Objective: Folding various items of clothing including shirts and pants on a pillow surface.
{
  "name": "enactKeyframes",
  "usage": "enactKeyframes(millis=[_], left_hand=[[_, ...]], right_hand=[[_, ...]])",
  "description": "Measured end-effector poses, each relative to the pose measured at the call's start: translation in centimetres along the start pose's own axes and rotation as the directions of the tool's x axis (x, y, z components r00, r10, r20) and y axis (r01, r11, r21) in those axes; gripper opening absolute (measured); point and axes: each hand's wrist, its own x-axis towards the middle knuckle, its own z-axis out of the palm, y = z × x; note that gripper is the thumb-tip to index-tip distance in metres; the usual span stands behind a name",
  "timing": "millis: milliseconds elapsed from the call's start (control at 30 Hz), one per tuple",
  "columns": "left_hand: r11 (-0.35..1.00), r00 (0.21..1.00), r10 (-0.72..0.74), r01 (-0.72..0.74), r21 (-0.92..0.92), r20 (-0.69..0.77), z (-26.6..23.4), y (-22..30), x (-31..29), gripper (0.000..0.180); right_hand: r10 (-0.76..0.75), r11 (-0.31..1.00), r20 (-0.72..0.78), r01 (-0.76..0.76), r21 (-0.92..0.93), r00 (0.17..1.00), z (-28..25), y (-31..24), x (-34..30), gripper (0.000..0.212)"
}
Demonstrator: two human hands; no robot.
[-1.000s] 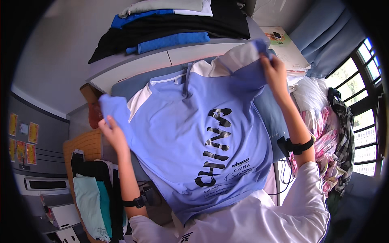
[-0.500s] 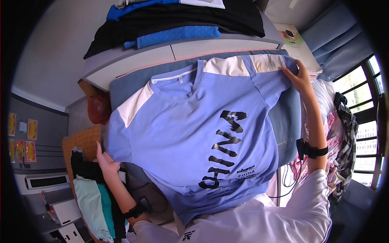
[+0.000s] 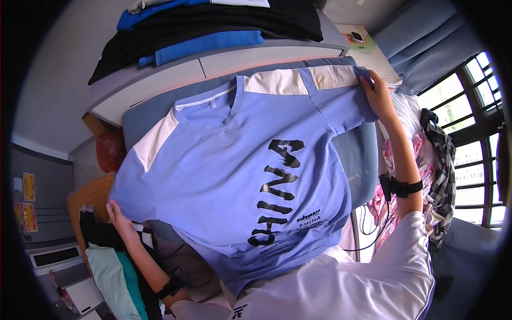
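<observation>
A light blue T-shirt (image 3: 213,154) with white shoulder panels and black lettering lies spread out, its neckline away from me and its lower edge near my body. It lies over a blue-grey padded board (image 3: 358,160). On the right, my right hand (image 3: 380,97) pinches the end of one sleeve, thumb on top and fingers around the edge. At the left, my left hand (image 3: 122,221) is closed at the other sleeve's hem; some of its fingers are hidden by the cloth. Between the two hands the shirt is wide, with soft creases across the chest.
Beyond the board, a drawer unit (image 3: 160,85) carries black clothing (image 3: 277,26) and a folded blue cloth (image 3: 208,47). Mint and teal garments (image 3: 109,266) lie at lower left beside a red bag (image 3: 110,151). Dangling cables (image 3: 368,226) and heaped clothes (image 3: 421,160) are on the right.
The view has shifted, so the scene sits further left. My left thumb has come down against the sleeve hem from standing upright. My right hand still holds its sleeve.
</observation>
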Motion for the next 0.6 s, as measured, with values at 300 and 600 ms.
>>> enactKeyframes(millis=[300,600], left_hand=[[0.974,0.982,-0.137,0.109,0.198,0.131,0.0,-0.5,-0.3,0.048],[0.98,0.983,0.137,-0.152,0.125,0.118,8.4,13.2,-7.5,0.04]], right_hand=[[0.314,0.923,0.183,-0.344,0.172,0.932,-1.7,-1.6,-1.7,0.049],[-0.377,0.833,0.303,0.178,0.525,0.875,0.9,-17.3,-1.6,0.061]])
